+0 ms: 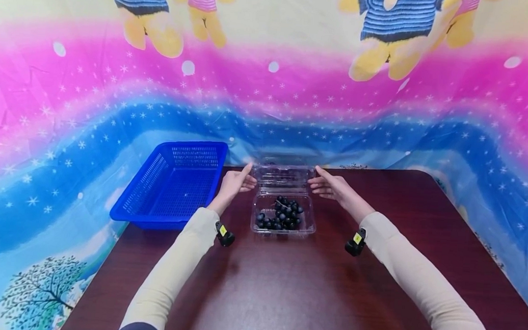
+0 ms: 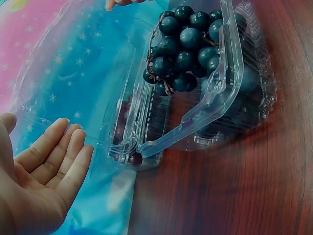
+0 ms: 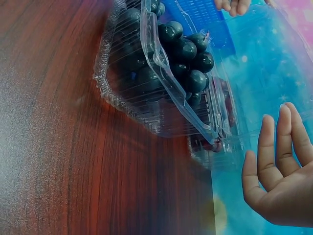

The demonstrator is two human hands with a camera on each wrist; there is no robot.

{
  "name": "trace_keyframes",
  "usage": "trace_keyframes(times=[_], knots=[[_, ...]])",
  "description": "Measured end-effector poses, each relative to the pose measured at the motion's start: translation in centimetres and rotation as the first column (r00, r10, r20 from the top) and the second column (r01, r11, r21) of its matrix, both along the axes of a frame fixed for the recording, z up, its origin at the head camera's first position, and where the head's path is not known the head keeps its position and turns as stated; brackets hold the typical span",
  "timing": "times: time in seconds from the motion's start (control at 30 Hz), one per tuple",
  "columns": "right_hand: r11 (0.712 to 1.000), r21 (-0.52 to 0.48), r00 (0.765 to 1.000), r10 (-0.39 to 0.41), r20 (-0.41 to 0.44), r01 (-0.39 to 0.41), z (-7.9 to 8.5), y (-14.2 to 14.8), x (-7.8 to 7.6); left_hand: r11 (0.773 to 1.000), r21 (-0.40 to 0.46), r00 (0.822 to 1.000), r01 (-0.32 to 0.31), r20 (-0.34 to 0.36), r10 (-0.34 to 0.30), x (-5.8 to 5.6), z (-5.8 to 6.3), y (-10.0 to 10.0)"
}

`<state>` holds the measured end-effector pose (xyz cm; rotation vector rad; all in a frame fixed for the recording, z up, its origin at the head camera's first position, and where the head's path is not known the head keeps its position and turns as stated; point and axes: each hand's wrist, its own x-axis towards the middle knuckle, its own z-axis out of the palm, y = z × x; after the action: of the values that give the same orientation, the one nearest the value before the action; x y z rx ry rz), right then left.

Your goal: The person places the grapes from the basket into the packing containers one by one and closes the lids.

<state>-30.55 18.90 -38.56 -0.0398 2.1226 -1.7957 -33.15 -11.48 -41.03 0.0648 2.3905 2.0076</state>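
A clear plastic clamshell box (image 1: 309, 224) stands on the table with its hinged lid (image 1: 283, 175) raised at the far side. Inside its base lies a bunch of dark grapes (image 1: 284, 215) on a brown stem (image 2: 150, 54). My left hand (image 1: 236, 184) is at the lid's left edge, fingers fairly straight and thumb up by the rim. On the opposite side, my right hand (image 1: 337, 191) is at the lid's right edge with its fingers extended. Both wrist views show the palms facing the lid, no fingers curled round it.
A blue plastic basket (image 1: 168, 223) stands left of the box, near the table's left edge. Behind the hinge, another clear container (image 3: 200, 155) with dark reddish contents shows in part. A printed cloth (image 1: 269, 94) hangs behind the dark wooden table (image 1: 292, 289).
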Motion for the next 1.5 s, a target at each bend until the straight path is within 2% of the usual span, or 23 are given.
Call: trace_keyframes(times=[0.23, 0.33, 0.47, 0.57, 0.77, 0.97, 1.5], knots=[[1.0, 0.01, 1.0, 0.007, 0.009, -0.007, 0.1, 0.0, 0.2, 0.995, 0.097, 0.996, 0.034, 0.083, -0.042, 0.5, 0.2, -0.4], [1.0, 0.003, 1.0, 0.008, 0.013, -0.008, 0.0, 0.1, 0.2, 0.99, 0.121, 0.99, 0.073, 0.111, -0.087, 1.3, 1.1, -0.5], [1.0, -0.005, 1.0, 0.017, 0.017, -0.017, -0.1, 0.2, 0.1, 0.987, 0.128, 0.989, 0.094, 0.105, -0.108, 1.4, 1.1, -0.6], [1.0, -0.01, 1.0, 0.016, 0.023, -0.015, -0.8, 0.5, -0.5, 0.988, 0.125, 0.99, 0.087, 0.097, -0.099, 0.8, 0.2, -0.7], [1.0, -0.01, 1.0, 0.001, 0.023, -0.001, -2.3, 0.9, -1.6, 0.986, 0.136, 0.985, 0.093, 0.131, -0.112, 1.0, 0.3, -0.7], [1.0, -0.021, 1.0, -0.016, 0.011, 0.016, -2.2, 0.9, -1.4, 0.976, 0.193, 0.983, 0.103, 0.128, -0.129, 1.0, 0.3, -0.5], [0.999, -0.022, 1.0, 0.029, 0.006, -0.029, -2.2, 1.4, -1.1, 0.979, 0.146, 0.983, 0.143, 0.096, -0.158, 1.4, -0.2, -0.7]])
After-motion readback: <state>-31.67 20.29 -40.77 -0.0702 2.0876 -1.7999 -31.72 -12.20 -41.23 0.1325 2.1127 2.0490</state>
